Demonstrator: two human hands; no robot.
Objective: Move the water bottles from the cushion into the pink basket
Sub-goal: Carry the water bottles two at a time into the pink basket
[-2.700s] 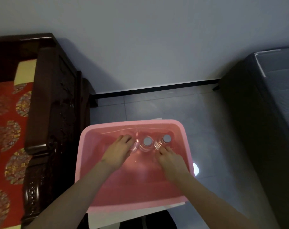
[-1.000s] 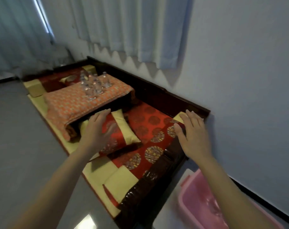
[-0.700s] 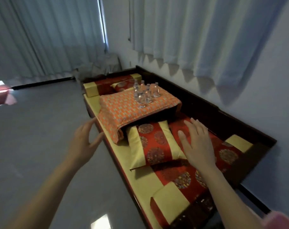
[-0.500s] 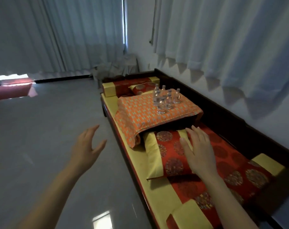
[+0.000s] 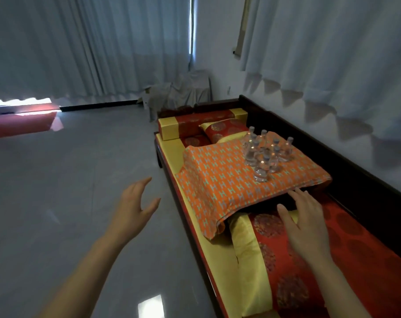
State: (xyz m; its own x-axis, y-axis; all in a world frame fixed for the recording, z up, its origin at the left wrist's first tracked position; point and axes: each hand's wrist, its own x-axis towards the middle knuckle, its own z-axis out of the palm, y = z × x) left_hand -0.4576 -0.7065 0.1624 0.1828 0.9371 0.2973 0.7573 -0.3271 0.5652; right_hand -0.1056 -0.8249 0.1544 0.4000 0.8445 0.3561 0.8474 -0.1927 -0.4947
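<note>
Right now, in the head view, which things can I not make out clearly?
Pink basket: outside the head view, nowhere in frame.
Water bottles: clear, small and overlapping, so their count is uncertain.
Under the orange cover: the draped cloth hides what supports it.
Right hand: whether its fingertips touch the cover is unclear.

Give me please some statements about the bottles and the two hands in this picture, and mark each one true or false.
1. The water bottles are on the orange cushion. True.
2. The bottles lie on their sides. False: they stand upright, close together.
3. The right hand is open and holds nothing. True.
4. The left hand rests on the cushion. False: it is open, above the floor.
</note>
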